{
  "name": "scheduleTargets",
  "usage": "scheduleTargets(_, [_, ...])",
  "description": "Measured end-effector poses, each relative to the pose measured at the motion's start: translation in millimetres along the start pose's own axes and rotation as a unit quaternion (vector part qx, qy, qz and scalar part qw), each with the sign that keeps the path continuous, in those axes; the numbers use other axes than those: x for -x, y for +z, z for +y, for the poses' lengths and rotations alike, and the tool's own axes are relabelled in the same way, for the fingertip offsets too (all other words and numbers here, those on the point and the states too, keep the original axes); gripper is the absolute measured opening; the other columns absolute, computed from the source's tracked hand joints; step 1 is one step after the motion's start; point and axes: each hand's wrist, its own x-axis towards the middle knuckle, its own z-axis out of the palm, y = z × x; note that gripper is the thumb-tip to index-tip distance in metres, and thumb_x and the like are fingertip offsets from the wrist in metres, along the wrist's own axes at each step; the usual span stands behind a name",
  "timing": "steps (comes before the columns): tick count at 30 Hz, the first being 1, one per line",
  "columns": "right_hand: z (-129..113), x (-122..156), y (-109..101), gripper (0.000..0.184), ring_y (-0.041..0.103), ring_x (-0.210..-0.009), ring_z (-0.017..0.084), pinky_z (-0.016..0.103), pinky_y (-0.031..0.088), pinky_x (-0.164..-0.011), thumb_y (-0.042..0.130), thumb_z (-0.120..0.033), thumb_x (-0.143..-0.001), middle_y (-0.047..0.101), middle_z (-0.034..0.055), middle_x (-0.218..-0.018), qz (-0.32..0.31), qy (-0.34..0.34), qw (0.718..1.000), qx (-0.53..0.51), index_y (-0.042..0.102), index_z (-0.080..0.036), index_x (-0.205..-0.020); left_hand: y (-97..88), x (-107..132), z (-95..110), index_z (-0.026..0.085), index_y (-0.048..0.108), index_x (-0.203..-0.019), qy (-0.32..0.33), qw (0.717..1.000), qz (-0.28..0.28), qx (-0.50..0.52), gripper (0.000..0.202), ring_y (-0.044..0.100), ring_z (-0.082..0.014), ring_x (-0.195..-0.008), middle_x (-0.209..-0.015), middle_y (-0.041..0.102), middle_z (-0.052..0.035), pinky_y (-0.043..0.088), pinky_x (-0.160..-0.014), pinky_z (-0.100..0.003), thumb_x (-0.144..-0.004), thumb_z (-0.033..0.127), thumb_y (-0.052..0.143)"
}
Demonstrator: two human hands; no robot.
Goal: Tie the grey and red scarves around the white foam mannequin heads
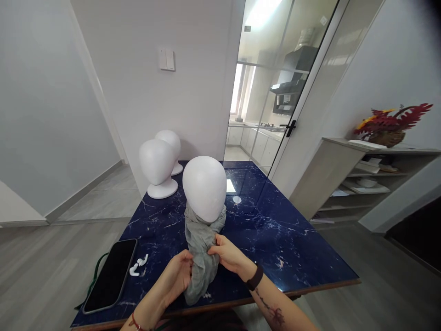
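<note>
A white foam mannequin head (205,186) stands upright on the table in front of me. Around its neck is a grey-green scarf (203,243), crumpled, its loose end hanging down the front toward the table's near edge. My right hand (227,253) pinches the scarf's right side between thumb and fingers, just under the head. On the scarf's left edge, my left hand (179,276) is closed around the cloth, with some fingertips hidden behind the fabric.
Two more white mannequin heads (157,162) stand at the back left of the dark blue marbled table (272,230). A phone (112,276) and white earbuds (138,265) lie at the front left. Beyond are a glass door (262,92) and a shelf unit (372,179).
</note>
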Motion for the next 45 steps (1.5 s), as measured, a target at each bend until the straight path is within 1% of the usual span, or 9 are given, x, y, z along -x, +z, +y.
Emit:
scheduleTargets(8, [-19.8,4.4,-11.8,0.02,0.053,-0.059,0.011,0.022,0.041,-0.059,0.062,-0.02,-0.061,0.063,-0.0002,-0.068,0.027,0.028,0.998,0.049,0.063,-0.014,-0.08,-13.5,6.2,21.8,0.015,0.056,-0.099,0.105,0.959,0.04,-0.262,0.025,0.065,-0.0203,-0.084,-0.09,0.067,-0.0082,0.048,-0.079,-0.033,-0.077,0.026,0.055])
scheduleTargets(12, [-23.7,10.4,-11.4,0.033,0.055,-0.064,0.013,0.025,0.04,-0.062,0.061,-0.042,-0.075,0.066,0.0037,-0.072,-0.002,0.037,0.991,0.129,0.064,-0.013,-0.091,-25.1,0.1,26.1,0.016,0.059,-0.09,0.259,0.745,0.173,-0.59,0.015,0.062,-0.0225,-0.077,-0.082,0.064,-0.0082,0.045,-0.073,-0.034,-0.08,0.022,0.049])
scheduleTargets(14, [-17.5,12.4,-9.3,0.03,0.054,-0.068,0.013,0.024,0.039,-0.064,0.07,-0.034,-0.069,0.065,0.0016,-0.076,-0.006,-0.004,0.977,0.213,0.063,-0.014,-0.09,-25.4,-0.4,23.2,0.017,0.062,-0.094,0.309,0.609,0.273,-0.677,0.021,0.062,-0.0245,-0.085,-0.09,0.062,-0.0108,0.044,-0.076,-0.034,-0.082,0.016,0.044])
scheduleTargets(16, [-5.6,13.8,-5.7,0.025,0.053,-0.068,0.013,0.023,0.038,-0.063,0.072,-0.021,-0.065,0.063,-0.0003,-0.076,0.039,-0.056,0.948,0.31,0.062,-0.014,-0.086,-22.3,1.3,17.9,0.018,0.062,-0.103,0.307,0.545,0.328,-0.707,0.028,0.063,-0.0247,-0.085,-0.095,0.062,-0.0123,0.045,-0.071,-0.033,-0.085,0.015,0.039])
scheduleTargets(20, [24.9,18.0,4.2,0.004,0.053,-0.065,0.015,0.025,0.039,-0.061,0.056,-0.018,-0.079,0.06,0.0017,-0.074,0.159,-0.171,0.851,0.47,0.055,-0.016,-0.082,-18.3,3.4,3.8,0.021,0.057,-0.113,0.275,0.58,0.36,-0.677,0.03,0.065,-0.0217,-0.063,-0.072,0.066,-0.0043,0.044,-0.059,-0.029,-0.09,0.023,0.038])
scheduleTargets(24, [44.8,23.3,9.2,0.013,0.062,-0.077,0.021,0.029,0.045,-0.068,0.047,-0.025,-0.089,0.065,0.0082,-0.088,0.206,-0.22,0.795,0.526,0.055,-0.017,-0.096,-23.6,-4.3,-10.4,0.021,0.057,-0.113,0.436,0.582,0.31,-0.613,0.029,0.067,-0.0205,-0.083,-0.098,0.07,-0.0058,0.05,-0.072,-0.03,-0.088,0.021,0.043])
scheduleTargets(29, [48.8,19.5,6.7,0.054,0.067,-0.087,0.025,0.031,0.05,-0.072,0.044,-0.025,-0.092,0.066,0.0142,-0.105,0.205,-0.218,0.788,0.538,0.026,-0.015,-0.141,-22.8,-13.7,-11.8,0.023,0.05,-0.129,0.504,0.509,0.214,-0.664,0.04,0.064,-0.0177,-0.083,-0.091,0.067,-0.0057,0.051,-0.075,-0.029,-0.091,0.017,0.038])
scheduleTargets(36, [44.2,12.8,7.3,0.019,0.063,-0.08,0.02,0.028,0.048,-0.073,0.045,-0.008,-0.086,0.065,0.0082,-0.089,0.141,-0.252,0.782,0.552,0.06,-0.017,-0.095,1.2,-20.7,18.3,0.024,0.052,-0.126,0.454,0.436,0.023,-0.777,0.043,0.06,-0.021,-0.099,-0.106,0.066,-0.007,0.045,-0.089,-0.038,-0.088,0.009,0.039])
scheduleTargets(45, [37.5,13.2,7.1,0.018,0.06,-0.078,0.013,0.026,0.048,-0.072,0.045,-0.02,-0.091,0.05,0.0076,-0.118,0.174,-0.279,0.779,0.534,0.062,-0.022,-0.094,14.7,-39.6,50.8,0.016,0.055,-0.109,0.393,0.425,0.062,-0.813,0.027,0.061,-0.0211,-0.078,-0.082,0.068,-0.0069,0.043,-0.081,-0.038,-0.089,0.019,0.037])
